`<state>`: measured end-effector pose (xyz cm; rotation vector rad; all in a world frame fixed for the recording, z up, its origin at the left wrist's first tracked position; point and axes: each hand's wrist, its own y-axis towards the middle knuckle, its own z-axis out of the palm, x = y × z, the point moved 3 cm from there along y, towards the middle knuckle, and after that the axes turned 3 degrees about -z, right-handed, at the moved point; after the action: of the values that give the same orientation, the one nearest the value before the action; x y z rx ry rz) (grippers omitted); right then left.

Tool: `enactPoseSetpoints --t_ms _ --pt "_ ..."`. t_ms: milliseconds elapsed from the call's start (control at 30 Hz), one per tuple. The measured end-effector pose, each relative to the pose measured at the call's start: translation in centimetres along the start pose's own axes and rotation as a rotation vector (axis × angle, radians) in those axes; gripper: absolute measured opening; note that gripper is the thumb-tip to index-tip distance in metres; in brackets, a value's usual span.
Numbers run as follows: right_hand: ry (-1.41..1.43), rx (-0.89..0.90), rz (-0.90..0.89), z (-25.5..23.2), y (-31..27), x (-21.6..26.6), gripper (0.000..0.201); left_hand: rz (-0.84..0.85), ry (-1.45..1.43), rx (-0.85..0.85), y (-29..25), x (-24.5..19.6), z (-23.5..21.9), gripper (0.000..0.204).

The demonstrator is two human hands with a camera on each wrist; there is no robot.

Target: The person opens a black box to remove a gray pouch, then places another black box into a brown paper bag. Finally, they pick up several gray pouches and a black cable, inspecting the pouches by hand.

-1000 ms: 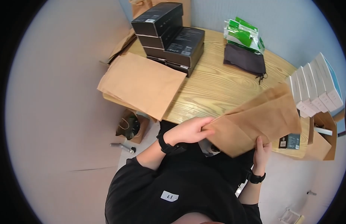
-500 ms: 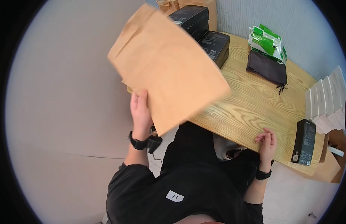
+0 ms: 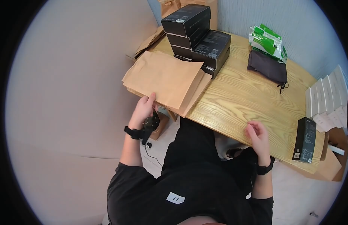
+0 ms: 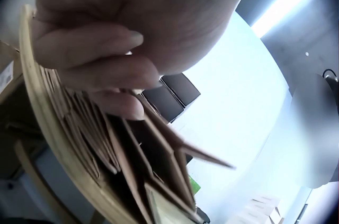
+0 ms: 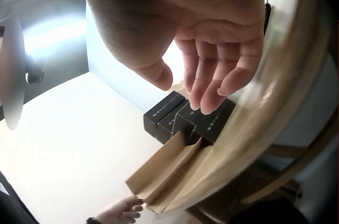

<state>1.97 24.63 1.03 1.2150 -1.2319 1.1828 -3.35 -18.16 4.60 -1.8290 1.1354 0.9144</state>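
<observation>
A flat brown paper bag (image 3: 164, 77) lies on top of a stack of similar paper bags (image 3: 200, 90) at the table's left front. My left hand (image 3: 143, 109) holds this bag by its near left edge, thumb on top. In the left wrist view, several folded bag edges (image 4: 87, 128) show below the curled fingers. Over the table's front edge hovers my right hand (image 3: 258, 139), its fingers loosely bent and nothing in them. The right wrist view shows that hand with a gap between thumb and fingers.
Black boxes (image 3: 189, 22) are piled behind the bags. Green-and-white packets (image 3: 267, 40) and a dark drawstring pouch (image 3: 267, 67) lie at the back. White boxes (image 3: 324, 99) stand at the right, near a single black box (image 3: 305, 140). A cardboard box (image 3: 327, 167) sits beyond the right edge.
A second ago both hands held the paper bag at the right. The right hand let go, and the left carried it leftward, raised and tilted, then lowered it onto the stack.
</observation>
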Motion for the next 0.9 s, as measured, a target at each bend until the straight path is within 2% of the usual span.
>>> enactPoseSetpoints --t_ms 33,100,167,233,267,300,333,400,433,467,500,533,567,600,633,667,700,767,900 --pt "0.081 0.059 0.042 1.2 0.4 0.7 0.019 0.001 -0.005 0.005 0.6 0.3 -0.6 0.049" --pt "0.170 0.165 0.008 3.8 1.6 1.5 0.032 -0.042 0.040 0.151 1.5 0.5 -1.4 0.051" --pt "0.219 0.178 -0.042 7.6 2.9 2.6 0.048 -0.070 0.119 0.191 1.1 -0.5 -1.8 0.052" --pt "-0.248 -0.011 -0.413 11.8 4.5 2.6 0.067 -0.096 0.401 0.108 -0.1 -2.3 -2.3 0.055" --pt "-0.378 -0.029 -0.509 13.9 4.6 4.4 0.077 -0.094 0.401 0.109 -0.4 -3.2 -3.0 0.055" --pt "-0.506 -0.046 -0.604 15.7 4.7 6.2 0.087 -0.046 0.493 -0.013 -0.3 -4.4 -4.4 0.057" --pt "-0.504 -0.042 -0.603 17.5 5.7 6.1 0.087 -0.002 0.583 -0.137 0.1 -5.0 -5.8 0.060" --pt "-0.417 -0.223 -0.493 19.9 8.0 4.4 0.100 0.174 0.442 -0.252 3.2 -6.3 -9.0 0.066" --pt "-0.416 -0.212 -0.493 20.8 8.7 3.5 0.100 0.256 0.450 -0.354 5.0 -6.8 -10.2 0.069" --pt "-0.215 -0.209 -0.374 21.1 9.4 2.1 0.100 0.340 0.458 -0.458 6.8 -6.9 -11.3 0.074" --pt "-0.019 -0.204 -0.255 21.4 10.0 1.3 0.101 0.334 0.454 -0.465 9.6 -5.8 -12.1 0.074" --pt "0.088 -0.156 -0.138 21.6 9.7 1.3 0.095 0.332 0.633 -0.498 12.7 -4.1 -12.6 0.077" --pt "0.081 -0.150 -0.140 22.0 10.1 0.5 0.095 0.326 0.813 -0.525 14.4 -3.1 -12.9 0.081" --pt "0.202 -0.130 -0.100 22.7 10.5 -1.0 0.089 0.323 0.807 -0.525 14.9 -3.0 -12.9 0.081" --pt "0.324 -0.114 -0.060 23.0 11.1 -2.4 0.083 0.177 0.618 -0.264 15.8 -2.4 -12.3 0.083" --pt "0.442 -0.121 -0.060 23.6 10.9 -1.5 0.065 0.035 0.425 -0.004 16.5 -1.8 -11.5 0.084" --pt "0.439 -0.129 -0.060 23.7 11.1 -1.2 0.065 0.038 0.425 0.005 16.9 -1.7 -11.2 0.084" --pt "0.481 0.013 -0.034 24.4 11.6 -0.8 0.051 0.038 0.225 0.189 17.1 -1.8 -10.1 0.084" --pt "0.519 -0.007 -0.056 26.0 12.0 -0.7 0.043 -0.051 0.219 0.211 16.3 -2.4 -9.9 0.082"
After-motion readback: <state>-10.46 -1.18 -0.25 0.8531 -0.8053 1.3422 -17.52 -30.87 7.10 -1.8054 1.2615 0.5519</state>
